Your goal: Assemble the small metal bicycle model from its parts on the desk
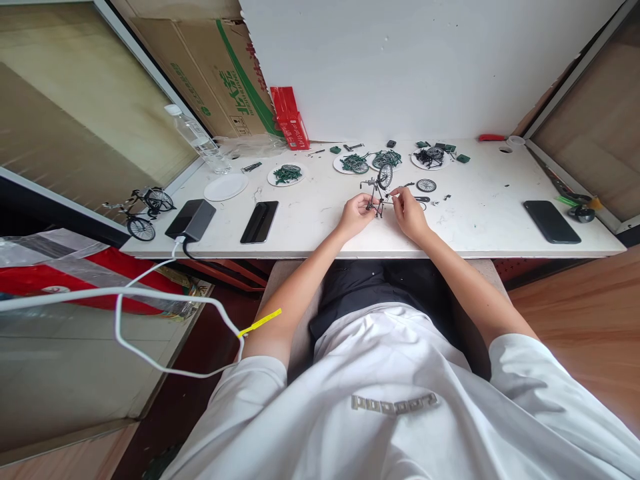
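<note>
A small black model bicycle (379,193), partly built, stands tilted between my two hands with one spoked wheel fitted at its far end. My left hand (358,215) is closed around its left side, fingers on the frame. At its right side, my right hand (409,212) pinches with thumb and forefinger by a small dark part; I cannot make out exactly what is in the pinch. A loose spoked wheel (427,185) lies just beyond my right hand. Small black parts (447,197) are scattered to the right of it.
Paper plates (289,175) with green and black parts line the back. Left are a finished model bicycle (145,210), a power block (191,221) with a white cable (120,320), a phone (259,222) and a water bottle (200,141). Another phone (552,222) lies right.
</note>
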A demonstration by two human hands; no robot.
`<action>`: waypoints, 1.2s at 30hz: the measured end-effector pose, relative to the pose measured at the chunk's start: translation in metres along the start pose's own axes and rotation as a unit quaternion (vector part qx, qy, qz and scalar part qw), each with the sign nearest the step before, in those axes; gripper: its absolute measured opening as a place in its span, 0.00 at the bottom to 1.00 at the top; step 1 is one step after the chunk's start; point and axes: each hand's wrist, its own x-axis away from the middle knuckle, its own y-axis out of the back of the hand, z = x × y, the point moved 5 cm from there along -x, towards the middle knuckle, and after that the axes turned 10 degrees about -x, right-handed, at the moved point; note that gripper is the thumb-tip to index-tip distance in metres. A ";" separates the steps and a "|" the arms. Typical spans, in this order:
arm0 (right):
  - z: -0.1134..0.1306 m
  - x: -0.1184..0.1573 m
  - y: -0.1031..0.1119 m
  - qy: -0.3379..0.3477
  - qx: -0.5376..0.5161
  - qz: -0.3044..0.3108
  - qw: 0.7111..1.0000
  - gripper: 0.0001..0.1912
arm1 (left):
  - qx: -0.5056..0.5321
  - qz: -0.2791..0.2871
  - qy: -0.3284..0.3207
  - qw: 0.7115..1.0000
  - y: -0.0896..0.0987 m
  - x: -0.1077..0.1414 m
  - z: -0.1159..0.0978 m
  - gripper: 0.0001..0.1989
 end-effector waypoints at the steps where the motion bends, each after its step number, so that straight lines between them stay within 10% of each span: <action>1: 0.000 0.000 0.000 0.002 0.000 -0.003 1.000 0.30 | 0.000 -0.001 -0.001 1.000 0.000 0.000 0.000 0.11; 36: 0.014 0.000 0.005 0.083 -0.031 -0.051 0.995 0.12 | 0.007 -0.023 0.030 0.999 0.001 0.001 -0.001 0.14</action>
